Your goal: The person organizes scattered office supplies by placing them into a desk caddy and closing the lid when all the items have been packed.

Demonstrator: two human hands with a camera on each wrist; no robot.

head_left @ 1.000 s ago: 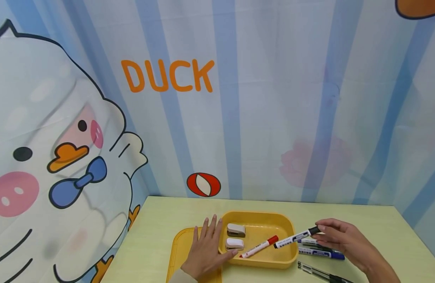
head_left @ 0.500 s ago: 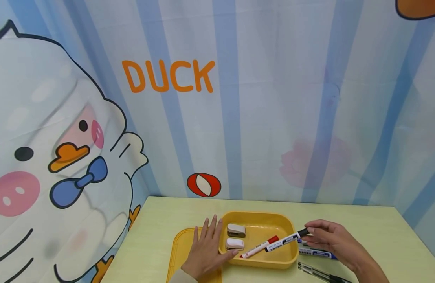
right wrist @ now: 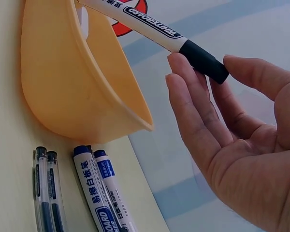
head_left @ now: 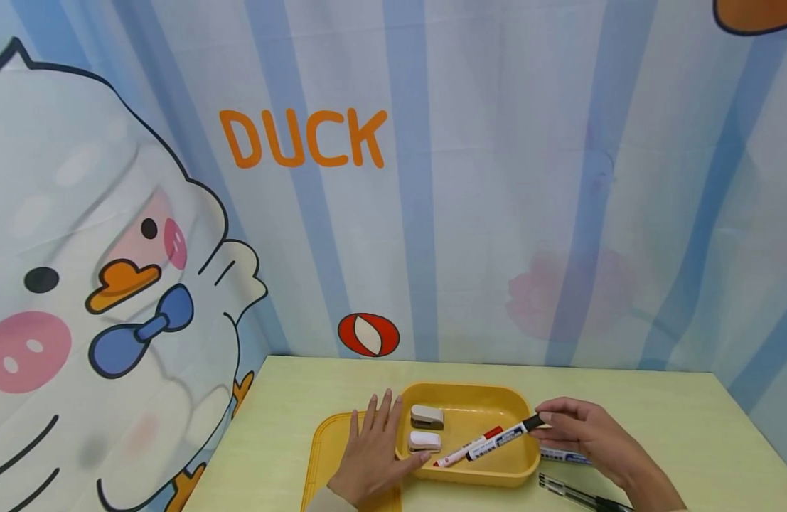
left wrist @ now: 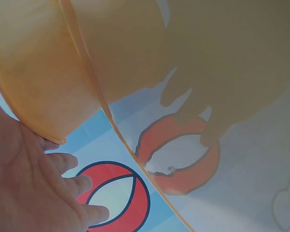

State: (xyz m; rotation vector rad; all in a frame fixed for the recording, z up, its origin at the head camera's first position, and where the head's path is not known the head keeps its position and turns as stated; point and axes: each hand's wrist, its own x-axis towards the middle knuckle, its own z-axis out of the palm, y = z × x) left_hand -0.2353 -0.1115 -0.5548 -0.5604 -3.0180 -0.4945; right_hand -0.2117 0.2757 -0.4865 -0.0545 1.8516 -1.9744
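My right hand [head_left: 581, 430] pinches a black whiteboard marker [head_left: 503, 439] by its black cap, thumb on one side and fingers on the other. The marker slants over the yellow tray [head_left: 470, 480], its white end overlapping a red marker [head_left: 456, 455] that lies inside. Two small staplers stand along the tray's left side, a greyish one [head_left: 427, 417] behind a white one [head_left: 424, 441]. Fingers spread, my left hand [head_left: 375, 455] lies at the tray's left edge. In the right wrist view the black cap [right wrist: 203, 60] is between thumb and fingertips, above the tray's rim [right wrist: 106, 79].
Right of the tray lie blue-capped whiteboard markers [right wrist: 94, 188] and two clear-barrelled pens [right wrist: 48, 193]. A flat yellow lid-like piece [head_left: 325, 448] is under and beside the left hand. A duck-print curtain [head_left: 470, 178] hangs behind the pale table [head_left: 655, 405].
My right hand has moved left with the black marker, bringing the marker farther over the tray and across the red one. The left hand has stayed in place.
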